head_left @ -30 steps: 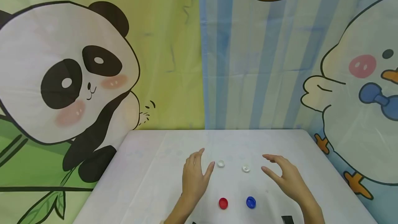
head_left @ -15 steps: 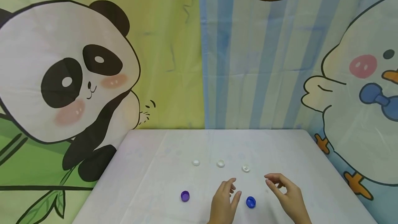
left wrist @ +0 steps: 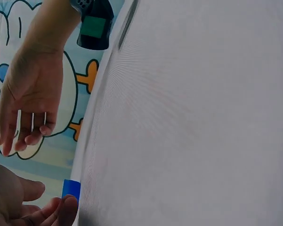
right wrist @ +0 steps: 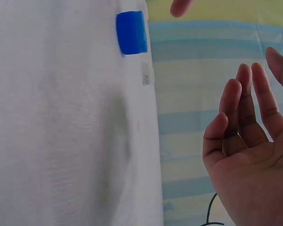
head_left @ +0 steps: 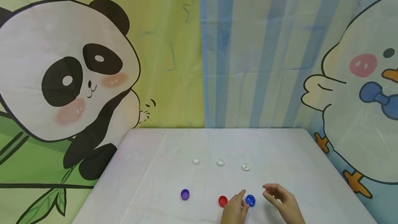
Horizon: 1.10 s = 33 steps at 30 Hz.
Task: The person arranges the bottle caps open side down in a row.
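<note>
The small round blue plastic bottle cap (head_left: 250, 200) sat near the front edge of the white table (head_left: 149, 168), last on the right in a front row of three caps. The left hand (head_left: 235, 210) was just beside it, on its left, with the fingers loose and a little bent and the fingertips right at the cap. It looked like the hand was almost touching the cap, but the pictures did not show for sure. It held nothing. In the left wrist view the cap (left wrist: 71, 189) stood just past those fingertips (left wrist: 66, 207). The right hand (head_left: 281, 201) was on the other side of the blue cap, a little apart from it, raised off the table with its fingers spread and softly curled, and it held nothing too. A small round red plastic cap (head_left: 223, 201) lay just left of the left hand, and a small round purple plastic cap (head_left: 185, 194) lay farther left. Three small white plastic caps (head_left: 220, 162) stood in a row behind them, well apart from the hands. The step in hand looked like lining up the coloured caps in front of the white ones. Any next move would call for a soft, careful pinch, because the caps are tiny and light and could slide away.
</note>
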Motion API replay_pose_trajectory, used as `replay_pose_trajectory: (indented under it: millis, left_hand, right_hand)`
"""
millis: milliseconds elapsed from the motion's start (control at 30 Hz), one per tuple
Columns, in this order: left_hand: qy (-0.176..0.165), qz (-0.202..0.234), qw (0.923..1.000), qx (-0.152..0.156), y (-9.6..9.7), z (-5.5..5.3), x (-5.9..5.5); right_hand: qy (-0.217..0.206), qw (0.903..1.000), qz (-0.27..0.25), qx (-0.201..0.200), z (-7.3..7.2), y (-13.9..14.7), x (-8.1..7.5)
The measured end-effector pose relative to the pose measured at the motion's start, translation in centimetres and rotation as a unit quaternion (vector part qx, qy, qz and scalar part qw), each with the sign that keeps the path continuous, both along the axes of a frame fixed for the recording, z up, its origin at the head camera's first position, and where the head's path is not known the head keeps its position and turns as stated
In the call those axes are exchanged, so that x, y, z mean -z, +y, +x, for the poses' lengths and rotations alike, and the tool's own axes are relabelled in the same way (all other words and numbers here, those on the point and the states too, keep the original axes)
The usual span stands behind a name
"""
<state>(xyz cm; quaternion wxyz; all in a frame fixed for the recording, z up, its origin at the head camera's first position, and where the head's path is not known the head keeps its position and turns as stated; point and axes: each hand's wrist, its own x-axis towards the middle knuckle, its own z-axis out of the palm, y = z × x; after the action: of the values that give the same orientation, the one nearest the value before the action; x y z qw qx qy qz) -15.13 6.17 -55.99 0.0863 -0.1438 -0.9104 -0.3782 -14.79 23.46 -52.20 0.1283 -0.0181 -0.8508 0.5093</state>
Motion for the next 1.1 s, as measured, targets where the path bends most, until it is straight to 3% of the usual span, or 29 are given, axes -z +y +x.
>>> replay_pose_trajectory:
  millis: [167,400,500,667,767,900,1000,1100]
  left_hand:
    - [0.026,-0.022,0.9994,-0.003,0.6,-0.2,0.6]
    - [0.102,-0.056,0.9931,-0.017,0.8,-0.5,1.4]
    - [0.119,-0.07,0.9903,-0.022,0.9,-0.5,1.5]
    - [0.072,-0.088,0.9934,-0.016,1.3,-0.5,1.3]
    - [0.013,-0.08,0.9966,-0.01,1.4,-0.4,1.2]
    - [0.014,-0.087,0.9961,-0.007,1.4,-0.6,1.2]
    - [0.048,-0.103,0.9935,-0.003,1.3,-0.9,1.3]
    - [0.04,-0.102,0.994,0.003,1.2,-1.0,1.3]
  right_hand:
    - [-0.048,0.9985,-0.026,0.005,-0.1,0.4,2.1]
    - [-0.046,0.9978,-0.047,0.003,-0.3,0.3,3.8]
    - [-0.066,0.9969,-0.042,-0.001,-0.5,0.3,4.3]
    - [-0.12,0.9927,-0.005,-0.008,-0.4,0.0,4.7]
    - [-0.147,0.9891,0.001,-0.01,-0.2,-0.2,4.9]
    - [-0.101,0.9933,0.051,-0.025,-0.2,-0.4,5.4]
    - [-0.047,0.9938,0.097,-0.028,-0.5,-0.3,5.6]
    - [-0.041,0.9924,0.112,-0.03,-0.7,-0.4,5.7]
